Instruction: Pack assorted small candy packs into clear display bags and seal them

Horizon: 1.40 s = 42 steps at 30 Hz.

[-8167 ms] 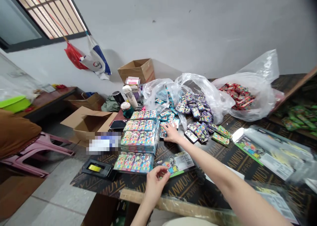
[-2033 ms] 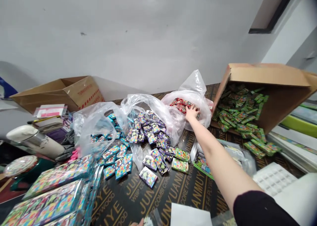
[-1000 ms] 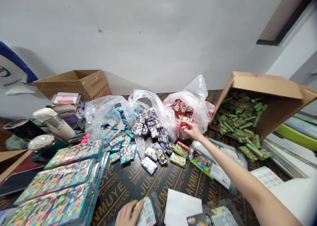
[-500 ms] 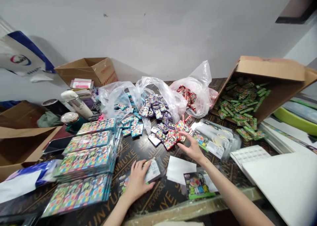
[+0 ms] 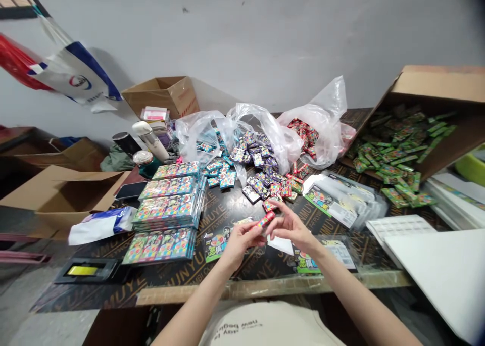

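My left hand (image 5: 244, 239) pinches a small red printed box (image 5: 265, 218) above the front of the table. Close against its right end is my right hand (image 5: 292, 229), fingers apart and curved; whether they touch the box I cannot tell. Beneath the hands lie a white paper (image 5: 281, 244) and a printed clear pouch (image 5: 215, 246), both partly covered. Another printed pouch (image 5: 335, 252) rests by my right forearm. Just behind the hands is a loose heap of small red boxes (image 5: 280, 188) and purple boxes (image 5: 259, 185).
Stacked filled packs (image 5: 166, 209) stand left. Plastic bags (image 5: 322, 118) spill small boxes at the back. A tipped carton (image 5: 435, 91) holds green packets (image 5: 394, 149). Flat clear pouches (image 5: 346, 199) and white boards (image 5: 435, 265) lie right. An open carton (image 5: 71, 194) is far left.
My right hand has come back from the red boxes toward me. My left hand has risen off the pouch and now holds a red box. The view has shifted left.
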Each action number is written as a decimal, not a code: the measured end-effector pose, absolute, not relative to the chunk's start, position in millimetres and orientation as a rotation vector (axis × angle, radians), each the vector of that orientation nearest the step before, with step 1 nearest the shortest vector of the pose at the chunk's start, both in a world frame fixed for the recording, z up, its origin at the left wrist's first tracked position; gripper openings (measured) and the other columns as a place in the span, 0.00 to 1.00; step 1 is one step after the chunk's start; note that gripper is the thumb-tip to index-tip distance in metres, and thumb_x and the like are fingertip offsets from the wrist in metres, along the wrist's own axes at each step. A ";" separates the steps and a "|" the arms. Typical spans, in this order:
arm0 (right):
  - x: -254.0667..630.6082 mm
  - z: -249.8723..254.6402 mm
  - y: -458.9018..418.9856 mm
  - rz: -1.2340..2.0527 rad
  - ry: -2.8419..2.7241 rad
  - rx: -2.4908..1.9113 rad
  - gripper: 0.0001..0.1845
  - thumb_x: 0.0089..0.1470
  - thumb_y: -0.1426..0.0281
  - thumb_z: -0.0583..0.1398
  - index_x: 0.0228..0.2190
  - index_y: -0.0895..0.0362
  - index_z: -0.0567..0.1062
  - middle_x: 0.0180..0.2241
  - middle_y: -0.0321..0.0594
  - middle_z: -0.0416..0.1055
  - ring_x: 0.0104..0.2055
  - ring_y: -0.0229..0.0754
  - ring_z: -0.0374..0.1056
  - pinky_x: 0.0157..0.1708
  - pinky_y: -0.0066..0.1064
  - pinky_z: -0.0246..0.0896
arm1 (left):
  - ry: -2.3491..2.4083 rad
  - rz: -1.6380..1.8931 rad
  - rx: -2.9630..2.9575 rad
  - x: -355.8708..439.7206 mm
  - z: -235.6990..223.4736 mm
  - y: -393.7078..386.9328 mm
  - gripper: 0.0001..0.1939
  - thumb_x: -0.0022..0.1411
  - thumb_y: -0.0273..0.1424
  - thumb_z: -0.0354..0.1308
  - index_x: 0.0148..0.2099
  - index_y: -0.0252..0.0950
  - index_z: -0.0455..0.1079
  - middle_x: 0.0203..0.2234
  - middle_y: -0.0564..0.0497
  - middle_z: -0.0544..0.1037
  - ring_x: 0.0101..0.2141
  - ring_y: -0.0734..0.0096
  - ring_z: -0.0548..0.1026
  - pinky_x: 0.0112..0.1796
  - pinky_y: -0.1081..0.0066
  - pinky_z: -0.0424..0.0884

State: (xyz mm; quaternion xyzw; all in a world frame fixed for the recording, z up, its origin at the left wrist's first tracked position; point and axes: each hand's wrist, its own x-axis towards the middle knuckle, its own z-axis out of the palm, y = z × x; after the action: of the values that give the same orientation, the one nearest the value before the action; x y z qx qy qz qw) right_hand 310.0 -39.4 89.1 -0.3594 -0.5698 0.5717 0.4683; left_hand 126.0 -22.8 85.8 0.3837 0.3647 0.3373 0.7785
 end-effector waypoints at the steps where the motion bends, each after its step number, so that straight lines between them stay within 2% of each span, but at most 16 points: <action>1: 307.7 88.4 -38.2 1.240 -1.420 -0.937 0.43 0.46 0.63 0.62 0.58 0.52 0.47 0.32 0.39 0.72 0.32 0.40 0.69 0.37 0.36 0.64 | 0.779 0.735 0.693 126.3 83.9 -24.7 0.18 0.53 0.36 0.60 0.43 0.29 0.70 0.31 0.46 0.76 0.27 0.71 0.74 0.31 0.71 0.71; 3: 301.5 86.5 -36.5 0.872 -1.522 -1.067 0.46 0.41 0.64 0.65 0.57 0.50 0.49 0.42 0.42 0.67 0.43 0.44 0.65 0.46 0.40 0.59 | 0.756 0.775 0.451 127.3 80.7 -27.2 0.16 0.56 0.36 0.57 0.43 0.29 0.68 0.33 0.44 0.76 0.28 0.72 0.75 0.32 0.71 0.72; 5: 294.2 83.8 -36.7 0.602 -1.685 -1.148 0.47 0.37 0.64 0.67 0.56 0.50 0.53 0.51 0.44 0.60 0.53 0.49 0.57 0.53 0.44 0.51 | 0.726 0.786 0.306 128.0 78.5 -29.5 0.16 0.58 0.37 0.55 0.43 0.28 0.67 0.33 0.43 0.76 0.30 0.70 0.76 0.34 0.70 0.72; 8: 284.0 79.0 -39.9 0.456 -1.868 -1.191 0.45 0.39 0.65 0.65 0.56 0.51 0.53 0.55 0.44 0.55 0.58 0.52 0.50 0.56 0.46 0.45 | 0.695 0.778 0.265 127.6 75.3 -34.1 0.19 0.59 0.39 0.54 0.44 0.28 0.66 0.32 0.43 0.77 0.32 0.67 0.76 0.36 0.68 0.72; 10: 280.0 76.1 -42.5 0.462 -1.864 -1.201 0.43 0.40 0.68 0.63 0.56 0.51 0.53 0.55 0.44 0.56 0.57 0.51 0.50 0.56 0.46 0.45 | 0.695 0.780 0.294 126.1 72.9 -37.3 0.18 0.58 0.39 0.55 0.43 0.28 0.67 0.31 0.43 0.78 0.31 0.66 0.77 0.37 0.67 0.72; 14: 280.8 72.3 -45.4 0.644 -1.744 -1.149 0.44 0.35 0.72 0.62 0.55 0.54 0.52 0.54 0.45 0.55 0.55 0.49 0.54 0.55 0.42 0.48 | 0.715 0.754 0.412 119.5 71.8 -37.6 0.18 0.57 0.39 0.56 0.42 0.29 0.68 0.29 0.45 0.78 0.29 0.68 0.76 0.33 0.67 0.73; 18: 283.6 69.9 -44.9 0.834 -1.709 -1.057 0.44 0.34 0.73 0.63 0.54 0.54 0.53 0.52 0.44 0.57 0.54 0.47 0.56 0.55 0.40 0.48 | 0.820 0.773 0.638 111.3 75.4 -30.4 0.14 0.51 0.32 0.62 0.38 0.27 0.70 0.27 0.46 0.77 0.26 0.71 0.75 0.27 0.74 0.71; 20: 281.8 70.2 -44.1 0.894 -1.634 -0.993 0.47 0.35 0.71 0.64 0.56 0.53 0.50 0.53 0.44 0.57 0.54 0.47 0.56 0.55 0.40 0.48 | 0.813 0.742 0.645 110.6 75.6 -28.9 0.12 0.50 0.31 0.63 0.35 0.27 0.70 0.26 0.47 0.77 0.24 0.73 0.74 0.25 0.75 0.71; 24: 273.7 75.9 -43.7 0.910 -1.549 -0.903 0.51 0.37 0.69 0.65 0.58 0.52 0.44 0.52 0.45 0.58 0.53 0.47 0.57 0.55 0.42 0.49 | 0.712 0.620 0.554 119.5 70.2 -34.7 0.10 0.48 0.29 0.63 0.33 0.28 0.71 0.22 0.50 0.76 0.22 0.75 0.73 0.26 0.74 0.72; 27: 270.6 81.2 -43.8 0.807 -1.741 -0.950 0.48 0.36 0.73 0.63 0.57 0.52 0.49 0.49 0.44 0.61 0.51 0.47 0.58 0.55 0.42 0.48 | 0.770 0.714 0.547 126.2 65.4 -38.5 0.09 0.43 0.24 0.63 0.31 0.28 0.71 0.22 0.50 0.76 0.21 0.75 0.73 0.26 0.74 0.71; 31: 274.2 80.0 -42.7 0.680 -1.959 -0.965 0.46 0.37 0.73 0.63 0.57 0.51 0.52 0.54 0.43 0.56 0.56 0.49 0.53 0.56 0.42 0.46 | 0.859 0.822 0.441 122.3 63.8 -35.8 0.11 0.48 0.34 0.60 0.31 0.30 0.71 0.23 0.50 0.77 0.21 0.72 0.74 0.24 0.73 0.70; 34: 279.3 72.4 -43.4 0.685 -1.998 -0.995 0.47 0.37 0.68 0.65 0.57 0.53 0.51 0.57 0.44 0.52 0.59 0.51 0.48 0.57 0.43 0.45 | 0.903 0.784 0.539 116.8 64.7 -34.2 0.13 0.46 0.35 0.63 0.32 0.30 0.70 0.23 0.49 0.77 0.21 0.70 0.75 0.24 0.71 0.71; 36: 282.9 66.9 -45.3 0.680 -1.961 -1.058 0.48 0.37 0.67 0.65 0.57 0.53 0.50 0.57 0.45 0.52 0.58 0.50 0.49 0.57 0.43 0.46 | 0.918 0.767 0.632 115.5 64.5 -33.7 0.14 0.44 0.34 0.64 0.33 0.30 0.71 0.24 0.48 0.77 0.23 0.69 0.75 0.26 0.70 0.72; 39: 290.9 61.3 -46.8 0.643 -1.914 -1.117 0.46 0.37 0.67 0.65 0.57 0.53 0.52 0.54 0.44 0.57 0.55 0.49 0.55 0.54 0.42 0.51 | 0.944 0.705 0.831 114.0 60.9 -28.2 0.17 0.47 0.39 0.62 0.34 0.30 0.71 0.25 0.46 0.77 0.24 0.68 0.75 0.30 0.66 0.72; 42: 305.2 57.0 -42.6 0.523 -1.925 -1.169 0.45 0.37 0.65 0.66 0.56 0.53 0.54 0.53 0.44 0.59 0.53 0.50 0.57 0.53 0.43 0.52 | 1.115 0.739 1.361 106.7 51.8 -14.7 0.23 0.48 0.44 0.60 0.41 0.32 0.72 0.35 0.42 0.77 0.36 0.60 0.74 0.41 0.60 0.68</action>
State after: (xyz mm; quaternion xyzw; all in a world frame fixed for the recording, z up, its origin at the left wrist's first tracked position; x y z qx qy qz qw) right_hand 305.2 -42.6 57.0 -0.4628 -0.7620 0.2070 0.4028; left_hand 106.7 -14.7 51.8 0.5817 0.4768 0.3158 0.5784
